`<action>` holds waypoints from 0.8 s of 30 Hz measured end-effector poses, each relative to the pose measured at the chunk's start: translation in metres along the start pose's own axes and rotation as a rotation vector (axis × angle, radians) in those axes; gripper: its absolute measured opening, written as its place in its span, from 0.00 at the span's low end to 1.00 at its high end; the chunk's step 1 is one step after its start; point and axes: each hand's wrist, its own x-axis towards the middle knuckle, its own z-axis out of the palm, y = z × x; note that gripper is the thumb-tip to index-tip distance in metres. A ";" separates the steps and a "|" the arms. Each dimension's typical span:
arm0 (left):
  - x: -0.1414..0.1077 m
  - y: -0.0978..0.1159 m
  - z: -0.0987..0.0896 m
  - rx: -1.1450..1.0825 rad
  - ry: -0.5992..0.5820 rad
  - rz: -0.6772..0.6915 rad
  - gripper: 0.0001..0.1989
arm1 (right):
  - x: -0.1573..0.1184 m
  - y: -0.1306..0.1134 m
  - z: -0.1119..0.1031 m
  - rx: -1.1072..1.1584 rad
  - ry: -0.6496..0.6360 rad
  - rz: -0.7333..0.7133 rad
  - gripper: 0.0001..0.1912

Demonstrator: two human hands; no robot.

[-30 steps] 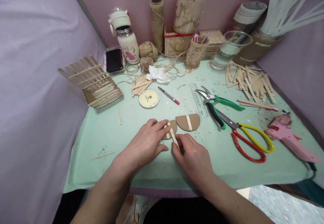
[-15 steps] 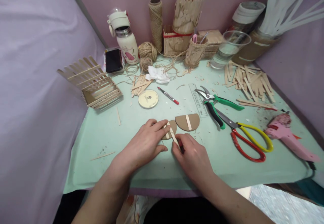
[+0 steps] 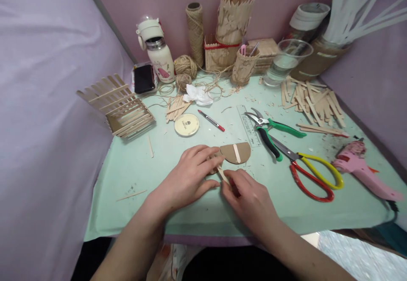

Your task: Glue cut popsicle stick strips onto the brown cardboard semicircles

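Observation:
My right hand (image 3: pixel 246 192) pinches the near end of a wooden stick (image 3: pixel 224 176) between thumb and fingers. The stick slants up and left, and its far end passes under the fingers of my left hand (image 3: pixel 193 171). My left hand lies palm down, fingers extended and thumb apart, over a brown cardboard piece that is mostly hidden beneath it. Just right of the left fingertips, a half-round cardboard piece (image 3: pixel 244 151) lies flat with a short pale stick (image 3: pixel 237 153) across its middle.
Right: a clear ruler (image 3: pixel 249 126), green-handled pruners (image 3: pixel 288 128), scissors (image 3: pixel 314 178), a pink glue gun (image 3: pixel 365 173) and piled sticks (image 3: pixel 318 103). Left: a slatted stick basket (image 3: pixel 130 120). Behind: a round lid (image 3: pixel 186 124), a pen (image 3: pixel 211 120), twine (image 3: pixel 185 66) and a cup of water (image 3: pixel 282 67).
My left hand has slid slightly right and now covers most of the left cardboard piece. My right hand, with the stick, has moved a little right and toward me.

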 end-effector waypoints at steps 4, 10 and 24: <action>0.002 0.005 0.007 -0.047 0.033 0.053 0.18 | 0.003 0.013 -0.023 -0.091 -0.009 -0.200 0.08; 0.005 0.009 0.022 -0.105 0.072 0.178 0.11 | 0.010 0.034 -0.054 -0.063 -0.202 -0.391 0.11; 0.008 0.014 0.034 -0.219 0.111 0.263 0.08 | 0.019 0.040 -0.075 0.037 -0.420 -0.424 0.13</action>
